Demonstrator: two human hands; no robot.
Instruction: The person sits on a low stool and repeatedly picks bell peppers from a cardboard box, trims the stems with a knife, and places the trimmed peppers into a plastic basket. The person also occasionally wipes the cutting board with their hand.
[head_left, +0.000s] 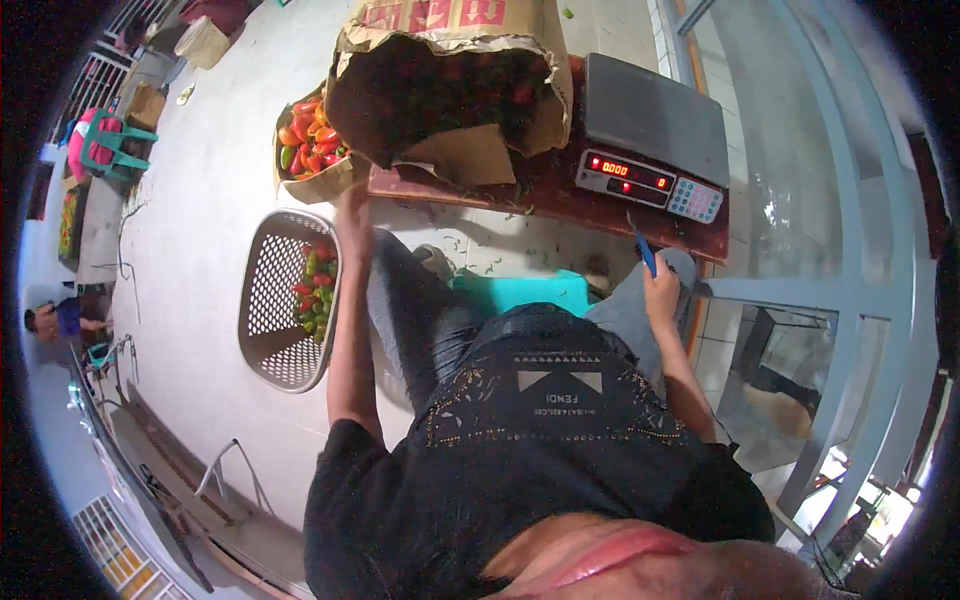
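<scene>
The left hand (353,212) is hovering or resting at the near right corner of a small paper bag (325,183); blur is hiding how far its fingers are opening and whether they are gripping anything. That bag is sitting on the left and holding a heap of red and orange peppers (313,135) with some green among them. Just nearer, a beige perforated basket (268,290) is standing on the floor, tilting slightly in view, with red and green peppers (317,300) lying along its right side. On the far side, a large paper bag (450,20) is gaping toward the person on a red table (545,192), its dark contents showing only dim red. To its right, a digital scale (655,110) is displaying red digits. At the right, near the table's edge, the right hand (660,288) is curling closed around a blue-handled tool (645,252), which is pointing away from the person.
</scene>
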